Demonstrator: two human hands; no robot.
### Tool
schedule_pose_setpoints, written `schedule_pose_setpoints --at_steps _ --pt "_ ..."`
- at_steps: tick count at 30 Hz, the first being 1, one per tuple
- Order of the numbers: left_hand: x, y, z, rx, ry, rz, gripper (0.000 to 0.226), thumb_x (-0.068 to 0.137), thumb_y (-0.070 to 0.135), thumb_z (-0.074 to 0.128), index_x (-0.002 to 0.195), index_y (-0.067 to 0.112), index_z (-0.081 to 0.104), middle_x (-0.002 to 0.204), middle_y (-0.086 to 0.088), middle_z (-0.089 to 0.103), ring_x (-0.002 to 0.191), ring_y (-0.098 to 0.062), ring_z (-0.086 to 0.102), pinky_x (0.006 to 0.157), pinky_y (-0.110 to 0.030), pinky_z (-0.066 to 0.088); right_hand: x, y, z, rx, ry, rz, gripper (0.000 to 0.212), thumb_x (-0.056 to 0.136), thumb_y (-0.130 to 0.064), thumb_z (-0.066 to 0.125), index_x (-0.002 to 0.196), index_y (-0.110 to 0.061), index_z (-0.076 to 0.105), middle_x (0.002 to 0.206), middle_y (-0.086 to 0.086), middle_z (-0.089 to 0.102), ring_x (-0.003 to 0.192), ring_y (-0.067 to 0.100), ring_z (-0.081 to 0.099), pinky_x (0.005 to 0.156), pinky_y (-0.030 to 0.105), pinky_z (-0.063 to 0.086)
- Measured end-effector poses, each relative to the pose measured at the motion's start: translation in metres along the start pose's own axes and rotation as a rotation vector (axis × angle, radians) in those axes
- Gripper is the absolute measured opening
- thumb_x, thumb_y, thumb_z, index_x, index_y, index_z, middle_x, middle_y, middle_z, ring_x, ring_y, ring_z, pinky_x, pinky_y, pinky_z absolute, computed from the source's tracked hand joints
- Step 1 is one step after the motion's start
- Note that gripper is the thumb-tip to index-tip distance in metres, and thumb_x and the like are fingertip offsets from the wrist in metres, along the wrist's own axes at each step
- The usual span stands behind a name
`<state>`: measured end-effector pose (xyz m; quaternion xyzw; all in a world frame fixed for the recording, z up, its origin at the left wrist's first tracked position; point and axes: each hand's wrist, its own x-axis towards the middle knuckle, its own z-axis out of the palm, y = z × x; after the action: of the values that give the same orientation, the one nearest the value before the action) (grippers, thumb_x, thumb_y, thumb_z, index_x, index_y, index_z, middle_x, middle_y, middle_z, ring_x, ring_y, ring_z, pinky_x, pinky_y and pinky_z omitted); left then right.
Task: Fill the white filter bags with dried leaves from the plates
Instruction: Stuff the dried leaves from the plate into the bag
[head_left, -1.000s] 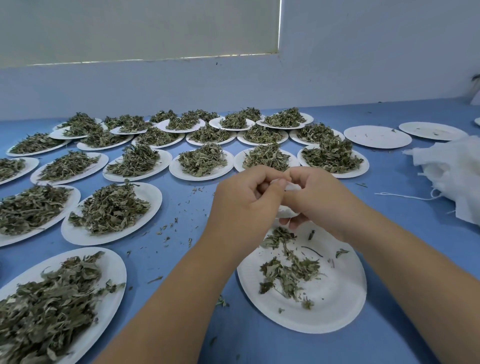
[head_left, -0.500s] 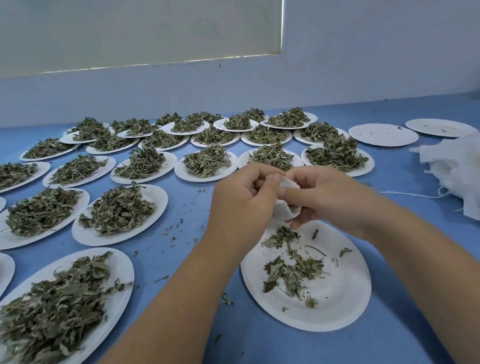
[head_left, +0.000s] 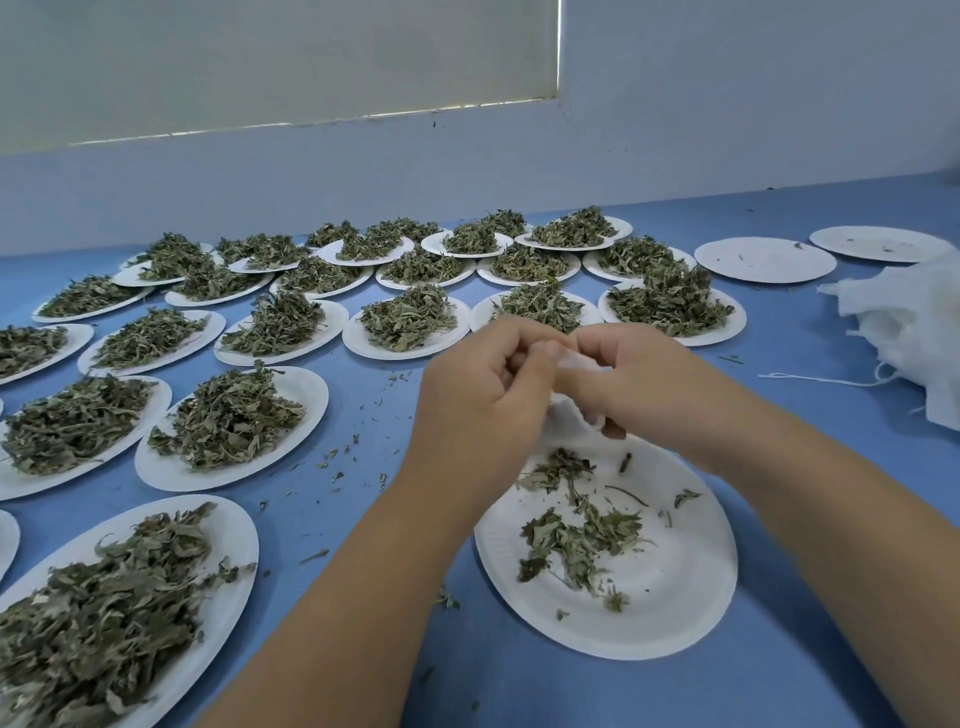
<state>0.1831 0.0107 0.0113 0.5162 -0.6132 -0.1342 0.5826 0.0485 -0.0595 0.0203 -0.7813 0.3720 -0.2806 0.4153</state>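
A small white filter bag (head_left: 576, 415) hangs between my two hands above the far rim of a white paper plate (head_left: 675, 597). My left hand (head_left: 483, 395) pinches the bag's top from the left with curled fingers. From the right, my right hand (head_left: 639, 384) grips the same top edge. Most of the bag is hidden behind my fingers. On the plate below lies a thin scatter of dried green leaves (head_left: 576, 535).
Several white plates heaped with dried leaves (head_left: 228, 415) cover the blue table to the left and back. Two bare plates (head_left: 763, 259) sit at the back right. A pile of white filter bags (head_left: 914, 332) with loose strings lies at the right edge. Leaf crumbs dot the table.
Both hands stay together on the bag above the plate, and more of the bag's white cloth shows below my fingers. The view has tilted slightly.
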Motion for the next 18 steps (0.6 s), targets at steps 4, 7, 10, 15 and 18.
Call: schedule_pose_setpoints --at_steps 4,7,10,15,18 --pt "0.006 -0.007 -0.010 0.007 0.176 -0.038 0.018 0.094 0.023 0.054 0.083 0.032 0.065 0.065 0.010 0.058 0.055 -0.001 0.046 0.051 -0.016 0.039 -0.010 -0.010 -0.022 -0.172 -0.161 -0.050 0.040 0.073 -0.073 0.051 0.080 -0.037 0.067 0.072 -0.016 0.064 0.061 -0.002 0.059 0.061 0.022 0.049" --pt "0.010 -0.011 -0.016 -0.008 0.272 -0.078 0.019 0.096 0.021 0.054 0.084 0.031 0.066 0.069 0.012 0.061 0.059 -0.002 0.051 0.053 -0.014 0.041 -0.016 -0.013 -0.026 -0.404 -0.290 -0.040 0.057 0.058 -0.083 0.050 0.101 -0.048 0.063 0.092 -0.029 0.061 0.084 -0.011 0.058 0.075 0.020 0.046" --pt "0.010 -0.011 -0.017 -0.008 0.282 -0.075 0.020 0.096 0.020 0.055 0.083 0.031 0.065 0.069 0.010 0.059 0.059 0.000 0.049 0.053 -0.012 0.039 -0.020 -0.014 -0.019 -0.562 -0.445 -0.029 0.072 0.051 -0.084 0.056 0.116 -0.053 0.052 0.113 -0.033 0.048 0.105 -0.013 0.048 0.090 0.024 0.044" --pt "0.009 -0.012 -0.012 0.035 0.225 -0.031 0.018 0.094 0.022 0.054 0.082 0.032 0.062 0.064 0.016 0.055 0.059 0.000 0.047 0.054 -0.016 0.040 -0.024 -0.015 -0.009 -0.637 -0.550 -0.019 0.084 0.056 -0.072 0.074 0.131 -0.052 0.043 0.121 -0.034 0.037 0.118 -0.007 0.040 0.101 0.025 0.038" --pt "0.009 -0.012 -0.011 0.049 0.211 -0.028 0.020 0.095 0.020 0.054 0.081 0.034 0.061 0.062 0.019 0.054 0.058 0.000 0.048 0.052 -0.015 0.039 -0.026 -0.016 -0.006 -0.694 -0.565 -0.018 0.086 0.059 -0.070 0.074 0.136 -0.050 0.039 0.117 -0.033 0.035 0.115 -0.005 0.040 0.099 0.025 0.038"
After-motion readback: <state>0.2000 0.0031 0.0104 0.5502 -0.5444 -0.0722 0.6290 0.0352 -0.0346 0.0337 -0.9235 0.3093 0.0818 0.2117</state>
